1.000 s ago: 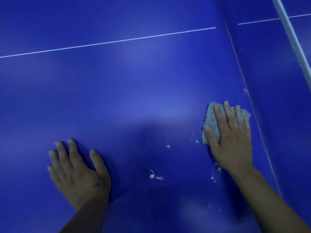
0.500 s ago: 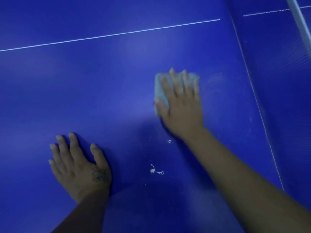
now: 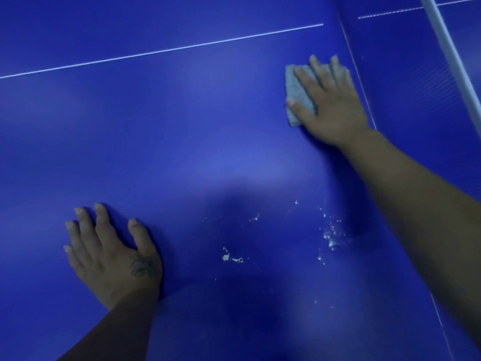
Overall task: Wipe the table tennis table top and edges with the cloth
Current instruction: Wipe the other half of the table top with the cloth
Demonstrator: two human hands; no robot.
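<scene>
**While right hand (image 3: 330, 105) presses cloth (image 3: 295, 87), left hand (image 3: 112, 256) braces on tabletop (image 3: 182, 126)**

Since the right hand lies flat with its fingers straight and spread over the cloth, nothing is gripped; the palm pins the cloth to the tabletop. Cloth sits at upper right, just beside the net (image 3: 406, 82), with its left edge poking out past the thumb.

Cloth looks small, grey, folded, soft and light. It should slide easily on the smooth blue top and may bunch or slip out from under the palm. Best hold is flat pressure over its middle, thumb on the near edge.

Left hand is spread flat near the lower left, holding nothing, well apart from the cloth.

White crumbs (image 3: 331, 235) lie between the hands, more (image 3: 229, 257) closer to centre, not yet wiped. No containers in view.
</scene>
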